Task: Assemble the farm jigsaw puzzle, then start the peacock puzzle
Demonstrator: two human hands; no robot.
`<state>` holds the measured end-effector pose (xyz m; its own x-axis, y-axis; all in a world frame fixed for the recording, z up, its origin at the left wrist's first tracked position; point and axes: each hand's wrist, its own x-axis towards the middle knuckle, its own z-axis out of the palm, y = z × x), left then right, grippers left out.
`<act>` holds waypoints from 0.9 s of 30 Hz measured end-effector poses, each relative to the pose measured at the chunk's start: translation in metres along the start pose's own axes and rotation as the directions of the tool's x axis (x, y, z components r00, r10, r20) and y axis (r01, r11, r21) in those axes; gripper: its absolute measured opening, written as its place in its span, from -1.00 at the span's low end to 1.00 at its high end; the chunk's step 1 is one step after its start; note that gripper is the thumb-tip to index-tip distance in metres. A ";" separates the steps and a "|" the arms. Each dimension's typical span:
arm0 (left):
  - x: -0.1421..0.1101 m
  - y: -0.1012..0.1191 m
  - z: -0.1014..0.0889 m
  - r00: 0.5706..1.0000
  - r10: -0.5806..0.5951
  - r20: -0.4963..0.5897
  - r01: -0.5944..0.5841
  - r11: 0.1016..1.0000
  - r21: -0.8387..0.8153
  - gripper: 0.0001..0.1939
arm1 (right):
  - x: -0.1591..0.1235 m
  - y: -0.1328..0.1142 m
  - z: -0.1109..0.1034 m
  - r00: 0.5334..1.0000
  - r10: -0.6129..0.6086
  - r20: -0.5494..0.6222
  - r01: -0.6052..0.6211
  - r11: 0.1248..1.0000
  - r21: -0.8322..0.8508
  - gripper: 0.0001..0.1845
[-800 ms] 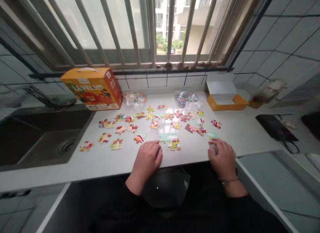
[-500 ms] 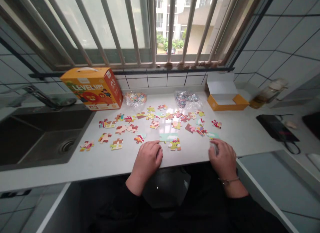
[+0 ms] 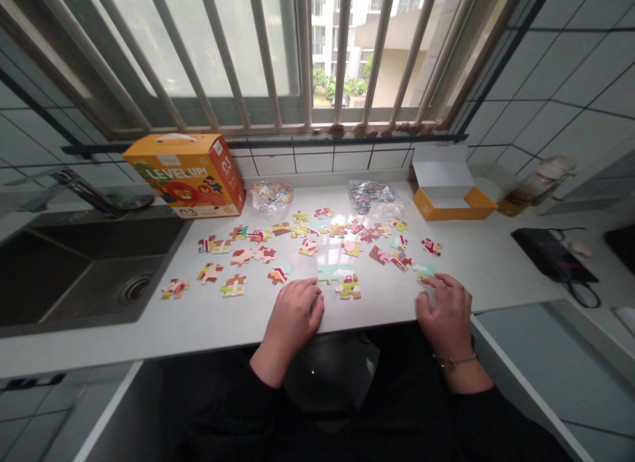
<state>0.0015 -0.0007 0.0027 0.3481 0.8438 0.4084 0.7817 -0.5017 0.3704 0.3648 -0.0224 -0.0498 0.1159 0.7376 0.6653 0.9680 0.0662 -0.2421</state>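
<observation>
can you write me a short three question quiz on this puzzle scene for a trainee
1. True or false: the orange puzzle box stands between the sink and the window bars.
2. Multiple choice: the fingers of the right hand are nearest to A) the pale green puzzle piece, B) the black device, C) the open orange tray.
3. Fill in: the left hand rests on the white ____, just below a joined pair of pieces.

Key: 1 false, it stands on the counter to the right of the sink; 2 A; 3 counter.
</observation>
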 end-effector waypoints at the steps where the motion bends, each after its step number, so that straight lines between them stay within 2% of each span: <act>1: -0.001 -0.002 -0.001 1.000 -0.002 -0.020 0.002 1.000 0.007 -0.88 | 0.000 -0.001 -0.001 1.000 -0.009 0.025 0.009 1.000 0.002 -0.73; 4: -0.001 -0.024 -0.008 0.996 -0.041 -0.076 0.047 0.996 0.079 -0.82 | 0.000 -0.002 -0.003 0.993 -0.014 0.117 0.016 1.000 -0.009 -0.76; 6: 0.003 -0.053 -0.020 0.990 -0.104 -0.097 0.118 0.982 0.150 -0.75 | 0.000 -0.002 -0.003 0.990 -0.002 0.138 0.005 1.000 -0.020 -0.77; 8: 0.011 -0.092 -0.035 0.975 -0.189 -0.116 0.212 0.948 0.237 -0.62 | 0.001 -0.002 -0.004 0.991 0.008 0.135 -0.006 1.000 -0.017 -0.77; 12: 0.029 -0.169 -0.072 0.910 -0.388 -0.147 0.415 0.849 0.328 -0.47 | 0.001 -0.003 -0.005 0.990 0.014 0.137 -0.012 1.000 -0.016 -0.77; 15: 0.035 -0.206 -0.092 0.859 -0.496 -0.128 0.507 0.789 0.348 -0.43 | 0.001 -0.003 -0.004 0.990 0.022 0.138 -0.019 1.000 -0.021 -0.77; 18: 0.030 -0.222 -0.098 0.810 -0.568 -0.144 0.579 0.738 0.346 -0.43 | 0.001 -0.003 -0.004 0.989 0.029 0.143 -0.028 1.000 -0.008 -0.76; 22: 0.017 -0.229 -0.094 0.742 -0.644 -0.186 0.664 0.669 0.334 -0.43 | 0.000 0.000 -0.002 0.989 0.029 0.142 -0.028 1.000 -0.007 -0.77; 27: 0.011 -0.234 -0.092 0.701 -0.677 -0.224 0.709 0.630 0.316 -0.41 | -0.002 0.004 0.002 0.992 0.010 0.122 -0.011 1.000 0.007 -0.79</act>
<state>-0.2250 0.1087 -0.0026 -0.4006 0.8889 0.2224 0.9032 0.3421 0.2593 0.3683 -0.0224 -0.0529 0.0971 0.8149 0.5714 0.9651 0.0632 -0.2542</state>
